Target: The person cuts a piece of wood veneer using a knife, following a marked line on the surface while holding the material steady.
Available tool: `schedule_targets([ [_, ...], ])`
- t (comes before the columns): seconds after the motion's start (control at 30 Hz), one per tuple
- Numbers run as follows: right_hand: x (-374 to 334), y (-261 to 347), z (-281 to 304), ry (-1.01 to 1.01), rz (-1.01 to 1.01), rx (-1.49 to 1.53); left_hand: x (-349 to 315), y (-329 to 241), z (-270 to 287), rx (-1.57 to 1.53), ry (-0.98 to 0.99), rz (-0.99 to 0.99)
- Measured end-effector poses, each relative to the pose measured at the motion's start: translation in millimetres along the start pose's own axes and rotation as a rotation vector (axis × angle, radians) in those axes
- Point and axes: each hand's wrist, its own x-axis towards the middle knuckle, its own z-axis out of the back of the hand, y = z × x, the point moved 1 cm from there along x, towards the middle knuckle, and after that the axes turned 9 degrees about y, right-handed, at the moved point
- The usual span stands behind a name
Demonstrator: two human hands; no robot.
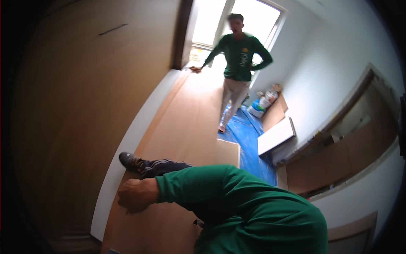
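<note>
A green-sleeved arm reaches across from the lower right, and I take its hand as my right hand (137,194). The fingers are curled closed, low over the long light-brown wooden panel (182,122); whatever they may hold is hidden. Just beyond that hand, a dark shoe (130,161) rests by the panel's left edge, with a dark striped trouser leg (163,167) running behind the arm. A small dark object (198,222) pokes out below the sleeve, its kind unclear. My left hand does not show.
At the panel's far end a person (239,57) in green stands with one hand on it. Blue sheeting (249,135) covers the floor at right, with a white-faced board (277,136) and bags (264,101). A tall wooden surface (80,106) rises at left.
</note>
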Motion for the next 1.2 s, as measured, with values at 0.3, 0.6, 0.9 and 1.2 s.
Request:
schedule_targets([
  [0.3, 7.1, -7.2, -18.3, -0.15, -0.029, -0.064, 30.5, -59.0, 0.0, 0.113, 0.145, -0.085],
  [0.6, 32.9, -20.6, -56.6, -0.223, 0.15, -0.604, 53.9, -4.9, 4.8, 0.095, 0.223, -0.029],
  [0.9, 14.2, -4.3, 62.2, 0.16, -0.104, 0.006, -64.9, 221.6, -32.5, 0.004, 0.298, 0.355],
  [1.2, 59.3, 56.0, 55.1, 0.403, -0.101, -0.079, -84.8, 185.4, -2.4, -0.099, 0.137, 0.494],
])
